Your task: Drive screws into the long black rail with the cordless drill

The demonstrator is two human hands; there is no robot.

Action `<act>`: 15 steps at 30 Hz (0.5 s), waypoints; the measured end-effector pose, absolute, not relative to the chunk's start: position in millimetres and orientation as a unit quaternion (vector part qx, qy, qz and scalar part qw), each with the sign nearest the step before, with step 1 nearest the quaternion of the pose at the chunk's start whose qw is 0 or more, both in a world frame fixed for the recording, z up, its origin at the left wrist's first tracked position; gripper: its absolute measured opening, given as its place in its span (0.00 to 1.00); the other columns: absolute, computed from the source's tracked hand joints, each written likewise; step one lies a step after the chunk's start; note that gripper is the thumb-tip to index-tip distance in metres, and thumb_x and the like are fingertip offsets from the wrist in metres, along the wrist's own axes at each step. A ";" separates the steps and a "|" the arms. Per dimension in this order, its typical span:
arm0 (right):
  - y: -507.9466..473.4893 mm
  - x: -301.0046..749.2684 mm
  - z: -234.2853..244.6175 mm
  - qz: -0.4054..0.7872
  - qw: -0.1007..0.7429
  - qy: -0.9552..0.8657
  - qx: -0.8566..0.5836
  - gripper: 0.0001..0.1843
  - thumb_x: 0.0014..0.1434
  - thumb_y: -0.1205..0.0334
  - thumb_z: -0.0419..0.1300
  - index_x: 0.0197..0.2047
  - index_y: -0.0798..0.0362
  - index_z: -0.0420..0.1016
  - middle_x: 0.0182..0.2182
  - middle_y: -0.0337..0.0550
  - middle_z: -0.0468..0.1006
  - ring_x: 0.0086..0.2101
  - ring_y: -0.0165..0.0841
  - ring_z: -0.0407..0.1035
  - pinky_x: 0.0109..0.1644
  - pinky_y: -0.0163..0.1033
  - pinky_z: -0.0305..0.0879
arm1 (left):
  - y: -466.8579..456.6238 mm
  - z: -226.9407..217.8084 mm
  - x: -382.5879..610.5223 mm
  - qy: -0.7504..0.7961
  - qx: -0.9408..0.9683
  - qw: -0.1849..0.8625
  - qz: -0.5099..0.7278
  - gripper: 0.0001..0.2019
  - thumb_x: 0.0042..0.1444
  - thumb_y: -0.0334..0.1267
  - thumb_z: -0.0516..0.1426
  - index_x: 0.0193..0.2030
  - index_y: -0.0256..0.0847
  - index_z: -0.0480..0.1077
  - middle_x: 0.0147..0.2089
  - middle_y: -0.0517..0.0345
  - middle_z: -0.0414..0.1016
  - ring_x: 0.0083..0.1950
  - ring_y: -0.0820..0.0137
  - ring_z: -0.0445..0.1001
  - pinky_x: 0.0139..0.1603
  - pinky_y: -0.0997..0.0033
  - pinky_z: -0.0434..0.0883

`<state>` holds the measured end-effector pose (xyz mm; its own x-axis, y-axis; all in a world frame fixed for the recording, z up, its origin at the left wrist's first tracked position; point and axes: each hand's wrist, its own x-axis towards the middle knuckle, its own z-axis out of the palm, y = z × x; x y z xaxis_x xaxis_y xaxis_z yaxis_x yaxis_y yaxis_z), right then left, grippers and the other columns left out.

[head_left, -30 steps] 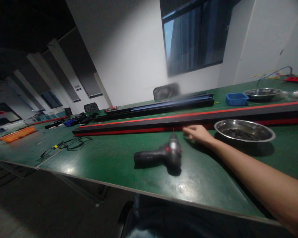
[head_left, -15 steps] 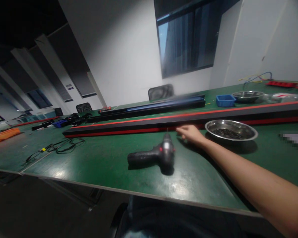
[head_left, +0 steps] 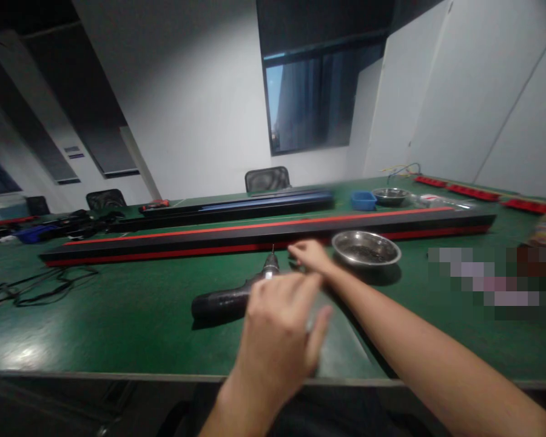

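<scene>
A long black bar with red stripes (head_left: 200,238) lies across the green table (head_left: 131,328). My right hand (head_left: 313,255) is at the bar's near side, left of a steel bowl (head_left: 366,247) of small dark pieces. Its thumb and fingers are pinched together; whatever they hold is too small to make out. In front of the bar rests a black cordless drill (head_left: 221,305) on its side, its bit toward the bar. My left hand (head_left: 279,325) hovers over the drill's body, slightly blurred, thumb apart from the fingers, hiding part of the tool.
Behind the bar are dark profiles (head_left: 255,206), a blue tray (head_left: 363,200) and a second steel bowl (head_left: 391,195). Black cables (head_left: 50,285) lie at the left. Red strips (head_left: 473,192) line the right far side. The table's front edge (head_left: 118,377) runs below.
My left hand has come into view from below, over the drill. My right hand stays by the bar, still pinched. The view has shifted to the right.
</scene>
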<state>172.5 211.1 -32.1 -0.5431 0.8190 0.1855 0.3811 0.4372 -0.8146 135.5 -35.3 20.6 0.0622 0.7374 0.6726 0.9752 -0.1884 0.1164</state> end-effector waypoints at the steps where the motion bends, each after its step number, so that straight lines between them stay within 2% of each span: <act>1: 209.9 171.5 -32.3 0.352 0.293 -0.807 -0.372 0.17 0.67 0.56 0.58 0.45 0.59 0.85 0.37 0.50 0.85 0.33 0.35 0.78 0.38 0.33 0.69 | -31.0 16.5 120.0 -0.668 -0.658 0.189 -0.291 0.20 0.69 0.48 0.54 0.63 0.45 0.68 0.58 0.46 0.75 0.58 0.55 0.71 0.60 0.47 0.68; 3: 207.0 170.5 -30.6 0.307 0.292 -0.829 -0.366 0.17 0.66 0.56 0.59 0.47 0.57 0.85 0.42 0.51 0.85 0.39 0.38 0.80 0.45 0.35 0.70 | -23.9 5.5 92.5 -0.736 -0.616 0.176 -0.220 0.28 0.65 0.59 0.54 0.66 0.47 0.66 0.63 0.45 0.72 0.62 0.48 0.68 0.65 0.40 0.61; 6: 204.5 174.7 -18.7 0.216 0.285 -0.853 -0.381 0.15 0.64 0.55 0.61 0.47 0.53 0.86 0.45 0.51 0.85 0.46 0.42 0.79 0.51 0.36 0.69 | -19.6 -9.4 70.2 -0.760 -0.611 0.150 -0.162 0.36 0.61 0.67 0.53 0.70 0.48 0.63 0.64 0.45 0.71 0.64 0.47 0.67 0.69 0.39 0.54; 8: 206.1 183.1 -3.9 0.160 0.277 -0.854 -0.410 0.15 0.64 0.52 0.62 0.44 0.52 0.86 0.43 0.53 0.85 0.45 0.44 0.78 0.50 0.38 0.69 | -19.8 -13.6 66.1 -0.759 -0.617 0.147 -0.147 0.41 0.59 0.70 0.53 0.72 0.49 0.58 0.64 0.44 0.71 0.64 0.47 0.67 0.70 0.40 0.52; 12: 217.2 213.0 29.9 0.083 0.255 -0.830 -0.488 0.21 0.65 0.47 0.59 0.35 0.54 0.85 0.35 0.59 0.83 0.38 0.45 0.78 0.44 0.41 0.68 | -19.6 -11.6 63.4 -0.768 -0.616 0.137 -0.109 0.46 0.55 0.73 0.54 0.74 0.50 0.55 0.56 0.44 0.74 0.56 0.46 0.71 0.62 0.42 0.60; 15: 227.5 240.9 41.9 0.057 0.238 -0.805 -0.541 0.23 0.65 0.45 0.58 0.35 0.55 0.85 0.33 0.61 0.82 0.38 0.46 0.78 0.43 0.42 0.68 | -17.8 -9.4 60.5 -0.770 -0.617 0.141 -0.083 0.44 0.57 0.71 0.54 0.74 0.51 0.54 0.52 0.44 0.74 0.51 0.47 0.73 0.53 0.49 0.65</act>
<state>240.9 227.5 41.9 -0.3025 0.8974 0.3212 0.8435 0.4089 -0.3482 60.5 -17.8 -9.4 -0.1990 0.9263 0.3199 0.9733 0.2249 -0.0458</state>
